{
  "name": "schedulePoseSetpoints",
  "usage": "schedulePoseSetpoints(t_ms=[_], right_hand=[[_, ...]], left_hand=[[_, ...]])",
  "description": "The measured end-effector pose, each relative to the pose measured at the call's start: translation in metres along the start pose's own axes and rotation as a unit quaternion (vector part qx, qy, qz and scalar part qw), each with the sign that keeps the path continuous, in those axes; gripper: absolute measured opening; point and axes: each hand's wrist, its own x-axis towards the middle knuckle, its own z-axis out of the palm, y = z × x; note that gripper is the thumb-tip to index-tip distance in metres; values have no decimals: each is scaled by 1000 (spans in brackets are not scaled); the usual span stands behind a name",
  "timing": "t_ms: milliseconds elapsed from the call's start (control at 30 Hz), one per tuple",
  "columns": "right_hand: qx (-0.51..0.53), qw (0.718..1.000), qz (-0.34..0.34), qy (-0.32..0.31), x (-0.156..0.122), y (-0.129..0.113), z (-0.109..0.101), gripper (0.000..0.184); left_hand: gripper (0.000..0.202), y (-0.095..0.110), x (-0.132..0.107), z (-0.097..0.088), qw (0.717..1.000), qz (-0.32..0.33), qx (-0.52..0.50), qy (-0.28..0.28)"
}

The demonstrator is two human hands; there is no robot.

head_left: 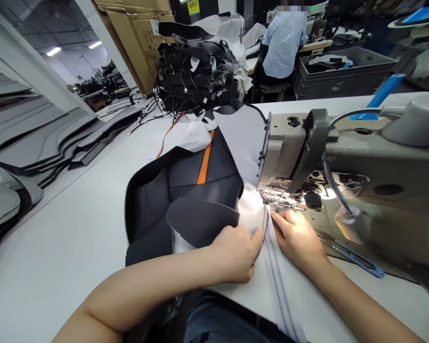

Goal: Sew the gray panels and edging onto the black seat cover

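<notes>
A black seat cover with an orange stripe (pixel 186 186) lies on the white table, its white backing fabric (pixel 252 214) running under the needle of a beige sewing machine (pixel 343 157). My left hand (pixel 238 252) is closed, pinching the folded white edge left of the seam. To the right of the seam my right hand (pixel 296 236) presses the fabric flat, fingers together and pointing at the presser foot (pixel 279 202).
A heap of black and white cut pieces (pixel 200 71) sits at the table's far end beside a cardboard box (pixel 136 33). Grey panels (pixel 39 138) are stacked at left. A person in a light shirt (pixel 284 43) sits at the back by a grey bin (pixel 339 71).
</notes>
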Motion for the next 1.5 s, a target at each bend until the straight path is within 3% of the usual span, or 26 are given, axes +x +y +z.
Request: schedulePoseSetpoints(t_ms=[100, 200, 300, 433, 633, 900, 1200, 1300, 1400, 1500], right_hand=[[18, 1000, -8, 9, 0, -8, 5, 30], [39, 999, -23, 16, 1, -12, 8, 28], [48, 998, -34, 15, 1, -12, 7, 30], [50, 998, -40, 6, 0, -9, 2, 31], [-27, 995, -95, -21, -1, -9, -2, 33], [-50, 996, -63, -22, 5, -8, -3, 34], [-76, 994, -69, -21, 4, -9, -7, 33], [-106, 993, -60, 2, -9, -3, -25, 32], [-149, 988, -13, 33, -38, 15, -45, 33], [-173, 984, -47, 8, -73, 38, -54, 35]], left_hand=[[71, 5, 6, 1, 999, -19, 1, -28], [72, 7, 13, 9, 999, -42, 12, -20], [70, 4, 19, 18, 998, -52, 20, 28], [61, -9, 20, 24, 995, -17, 13, 99], [46, -22, 26, 24, 991, -12, -4, 136], [35, -30, 54, 28, 974, -43, 2, 221], [25, -43, 67, 39, 959, -11, 33, 283], [25, -43, 67, 43, 956, -9, 36, 291], [25, -44, 66, 45, 958, -6, 29, 287], [25, -44, 64, 46, 960, 4, 16, 280]])
